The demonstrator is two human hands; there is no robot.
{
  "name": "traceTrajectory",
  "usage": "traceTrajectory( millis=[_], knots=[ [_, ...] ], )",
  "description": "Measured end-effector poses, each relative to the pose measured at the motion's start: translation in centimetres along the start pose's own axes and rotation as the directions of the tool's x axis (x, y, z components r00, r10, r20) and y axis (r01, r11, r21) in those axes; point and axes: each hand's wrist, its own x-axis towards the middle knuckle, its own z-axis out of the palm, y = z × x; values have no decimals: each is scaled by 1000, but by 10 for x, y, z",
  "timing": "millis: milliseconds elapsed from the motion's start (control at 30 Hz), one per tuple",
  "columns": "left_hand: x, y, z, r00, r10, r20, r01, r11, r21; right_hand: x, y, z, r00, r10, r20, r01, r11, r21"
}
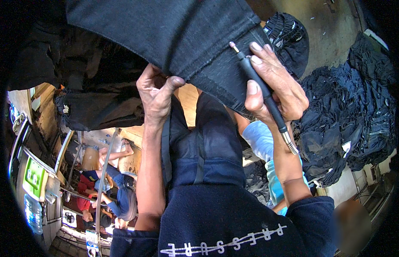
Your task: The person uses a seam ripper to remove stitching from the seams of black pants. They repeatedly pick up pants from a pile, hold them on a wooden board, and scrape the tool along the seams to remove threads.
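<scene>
A dark denim garment [186,30] is spread across the upper middle, with a seam and a frayed, scuffed strip along its lower right part. My left hand [157,92] pinches its lower edge between thumb and curled fingers. In my right hand [278,81] is a black pen-like rotary grinder [258,78] with a small pinkish tip and a flexible metal sleeve at its back end. The tip points up and left, just over the scuffed strip. I cannot tell whether it touches the cloth.
Heaped dark garments [341,115] lie at the right, and a rolled dark bundle [287,40] sits beyond my right hand. More dark cloth [100,107] hangs at the left. Other people [118,192] sit at lower left; someone in light blue [261,141] is close by my right arm.
</scene>
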Motion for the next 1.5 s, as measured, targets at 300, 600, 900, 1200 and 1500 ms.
traceTrajectory(
  millis=[300, 600, 900, 1200, 1500],
  knots=[
    [0, 1, 6, 1000, -1, -22, 1, 1000, -23, -1, 2, -2, 1000, 7, -19, -7, 1000, -29],
    [-7, 14, 3, 996, -88, -14, 89, 992, 92, 3, 1, -8, 902, 347, -257, -337, 938, 86],
    [-32, 113, -44, 995, -13, -97, 59, 876, 479, 48, -38, -11, 900, 403, -165, -389, 915, 112],
    [143, 229, -88, 874, 484, -28, -228, 461, 857, 4, -21, -38, 782, 592, -192, -547, 801, 244],
    [196, 205, -88, 841, 386, 380, -498, 276, 822, -100, -50, -93, 599, 667, -444, -615, 738, 279]
  ],
)
